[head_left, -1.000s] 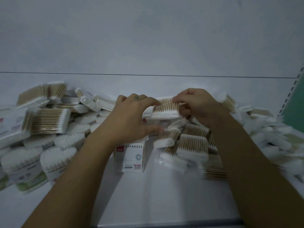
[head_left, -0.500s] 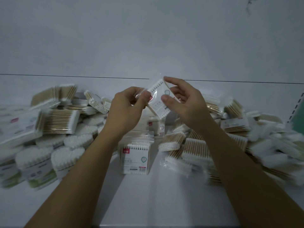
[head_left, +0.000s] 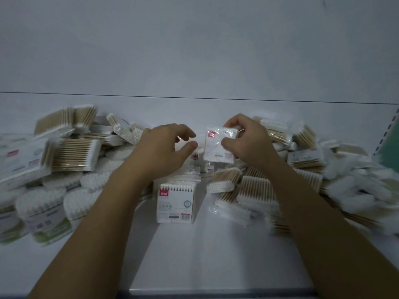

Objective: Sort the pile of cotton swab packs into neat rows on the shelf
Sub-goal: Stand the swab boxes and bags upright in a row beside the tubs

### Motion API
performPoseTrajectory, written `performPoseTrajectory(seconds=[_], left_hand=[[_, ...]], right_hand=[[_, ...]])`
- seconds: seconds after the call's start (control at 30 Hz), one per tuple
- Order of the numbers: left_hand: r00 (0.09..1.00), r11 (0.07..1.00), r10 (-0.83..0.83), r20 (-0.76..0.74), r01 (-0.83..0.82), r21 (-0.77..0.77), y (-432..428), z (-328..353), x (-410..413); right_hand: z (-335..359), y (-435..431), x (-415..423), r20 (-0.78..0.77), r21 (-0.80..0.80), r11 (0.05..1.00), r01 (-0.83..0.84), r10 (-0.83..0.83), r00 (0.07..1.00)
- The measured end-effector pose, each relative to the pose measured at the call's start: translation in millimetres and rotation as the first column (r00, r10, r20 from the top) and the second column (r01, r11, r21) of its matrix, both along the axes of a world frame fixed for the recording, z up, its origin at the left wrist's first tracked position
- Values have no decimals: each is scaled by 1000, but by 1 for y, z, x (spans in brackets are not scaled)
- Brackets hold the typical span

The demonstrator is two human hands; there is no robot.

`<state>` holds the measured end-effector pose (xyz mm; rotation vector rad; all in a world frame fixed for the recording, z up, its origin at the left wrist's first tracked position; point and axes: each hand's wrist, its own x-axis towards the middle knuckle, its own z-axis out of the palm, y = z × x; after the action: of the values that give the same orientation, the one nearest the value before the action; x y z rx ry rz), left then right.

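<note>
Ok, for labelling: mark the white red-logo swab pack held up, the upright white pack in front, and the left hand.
Held white red-logo swab pack (head_left: 212, 148): head view, label face.
Upright white pack in front (head_left: 174, 205): head view, front label.
Left hand (head_left: 159, 152): head view, back of hand.

Plain pale back panel (head_left: 194, 50) crossed by 1 thin dark seam (head_left: 194, 97); at far right, slotted upright (head_left: 387, 133) beside green surface (head_left: 391, 153).
</note>
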<state>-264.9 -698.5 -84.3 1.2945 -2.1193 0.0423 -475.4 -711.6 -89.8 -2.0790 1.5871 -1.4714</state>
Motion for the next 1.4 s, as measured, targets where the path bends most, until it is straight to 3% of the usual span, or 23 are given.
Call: performPoseTrajectory(seconds=[0.07,0.37,0.7,0.9,1.1,1.3,1.4], left_hand=[[997,998,3,74,-8,57,0,-1,0],[997,997,-5,76,-1,81,2,-2,-1],[997,994,-55,48,50,94,3,-3,-5],[997,992,-54,63,47,114,5,-1,-7],[998,991,-56,24,53,122,3,1,-7],[993,946,-116,8,108,304,3,4,-7],[990,941,-113,79,81,328,2,6,-9]], right_hand=[[-4,-2,4,-66,46,998,-35,38,997],[-17,-7,9,-241,188,973,-130,174,955],[-11,-7,15,-465,163,980,-114,178,867],[2,-6,2,-485,224,973,-55,160,859],[-3,-10,11,-339,203,978,-47,116,934],[-9,-14,14,-524,199,978,63,52,850],[-10,-12,18,-598,125,984,128,-28,801]])
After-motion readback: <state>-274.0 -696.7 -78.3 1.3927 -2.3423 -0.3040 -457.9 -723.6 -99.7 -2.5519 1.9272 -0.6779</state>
